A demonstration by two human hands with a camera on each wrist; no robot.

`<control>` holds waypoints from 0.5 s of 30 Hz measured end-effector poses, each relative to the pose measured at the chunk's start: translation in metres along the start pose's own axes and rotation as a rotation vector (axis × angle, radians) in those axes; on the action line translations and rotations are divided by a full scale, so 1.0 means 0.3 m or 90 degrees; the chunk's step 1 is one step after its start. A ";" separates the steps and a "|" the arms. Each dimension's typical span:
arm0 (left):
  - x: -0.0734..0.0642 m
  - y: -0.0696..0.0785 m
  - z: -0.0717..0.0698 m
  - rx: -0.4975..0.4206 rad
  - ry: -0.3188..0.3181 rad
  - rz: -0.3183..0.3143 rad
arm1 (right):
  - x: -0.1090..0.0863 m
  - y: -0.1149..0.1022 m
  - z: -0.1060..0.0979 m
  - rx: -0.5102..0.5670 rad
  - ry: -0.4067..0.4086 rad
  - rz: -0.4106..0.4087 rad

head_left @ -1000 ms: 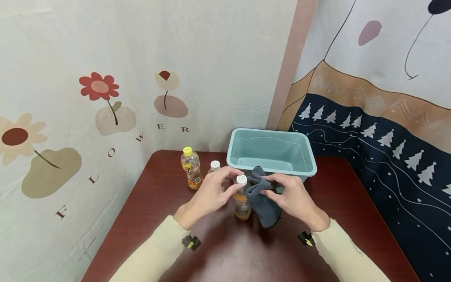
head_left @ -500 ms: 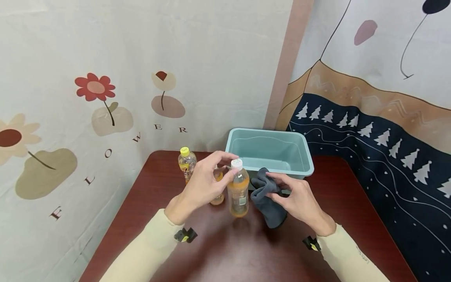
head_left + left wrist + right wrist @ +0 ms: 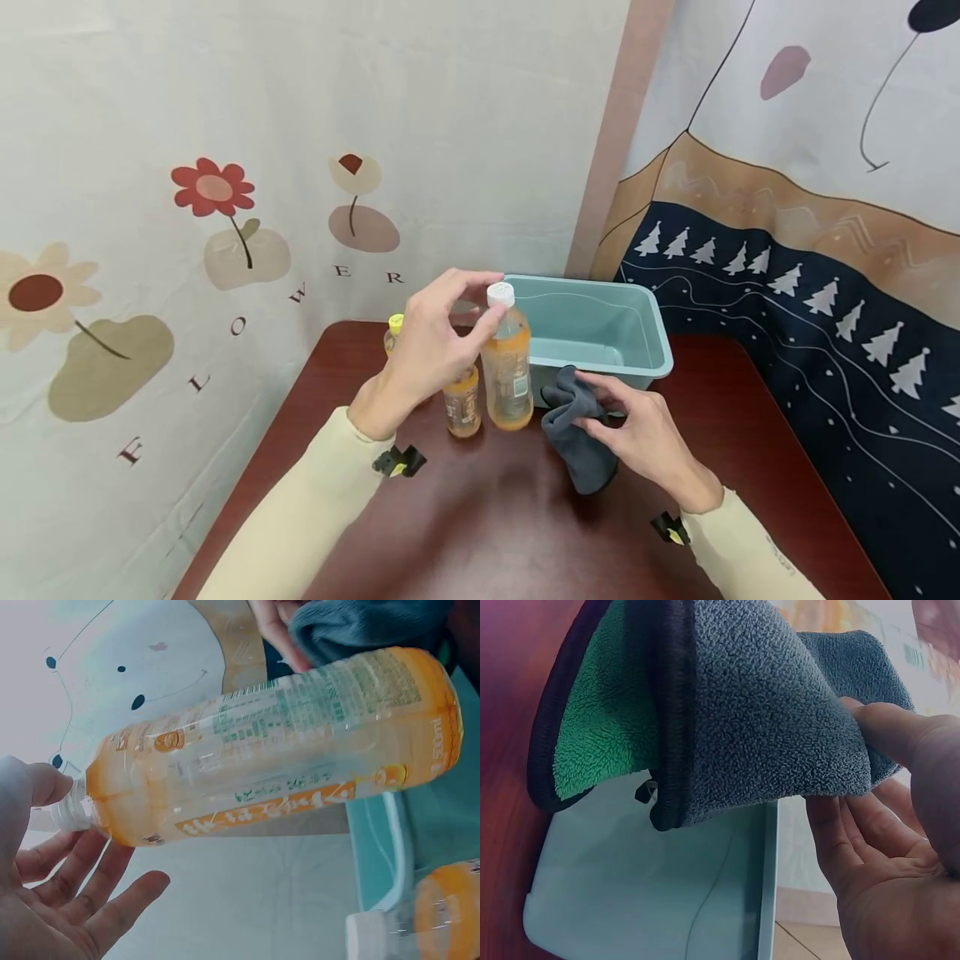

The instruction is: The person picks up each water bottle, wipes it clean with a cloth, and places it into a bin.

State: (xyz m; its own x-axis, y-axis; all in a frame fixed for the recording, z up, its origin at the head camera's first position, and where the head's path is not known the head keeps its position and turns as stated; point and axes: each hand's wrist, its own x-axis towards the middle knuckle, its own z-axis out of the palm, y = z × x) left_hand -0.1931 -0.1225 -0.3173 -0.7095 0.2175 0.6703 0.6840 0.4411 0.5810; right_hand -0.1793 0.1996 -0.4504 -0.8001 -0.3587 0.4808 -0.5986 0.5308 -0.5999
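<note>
A clear plastic bottle (image 3: pixel 507 367) with an orange-banded label hangs upright above the table. My left hand (image 3: pixel 438 337) pinches it by its white cap (image 3: pixel 501 293); the left wrist view shows the thumb and fingers at the cap and the whole bottle (image 3: pixel 277 742). Lower right, my right hand (image 3: pixel 637 425) pinches a folded grey cloth (image 3: pixel 581 442) between thumb and fingers. In the right wrist view the cloth (image 3: pixel 772 712) shows a dark edging and a green inner side. The bottle and cloth are apart.
Another orange-labelled bottle (image 3: pixel 463 404) stands on the dark red table (image 3: pixel 480 533) under my left hand. Behind it a yellow-capped bottle (image 3: pixel 395 325) is mostly hidden. A blue-green plastic bin (image 3: pixel 660 333) stands at the back, just behind the held bottle and cloth.
My left hand has lifted the bottle up off the table, away from the cloth and towards the bin. My right hand has shifted slightly right and down, still holding the cloth.
</note>
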 end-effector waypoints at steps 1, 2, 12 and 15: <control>0.013 0.001 0.000 0.006 0.006 -0.001 | -0.003 0.001 0.001 -0.001 0.001 0.000; 0.027 0.001 0.001 0.012 0.013 -0.004 | -0.006 0.002 0.003 -0.002 0.001 0.000; 0.192 -0.012 0.039 0.050 0.073 -0.015 | -0.018 0.022 0.014 -0.002 0.007 -0.011; 0.239 -0.028 0.065 0.051 0.078 -0.020 | -0.019 0.024 0.015 0.001 0.006 -0.006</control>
State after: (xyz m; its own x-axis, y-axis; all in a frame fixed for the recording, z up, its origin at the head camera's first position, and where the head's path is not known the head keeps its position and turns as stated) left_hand -0.2531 -0.0937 -0.2831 -0.7009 0.0964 0.7067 0.6429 0.5145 0.5675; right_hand -0.1793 0.2021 -0.4602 -0.7944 -0.3563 0.4918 -0.6056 0.5267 -0.5965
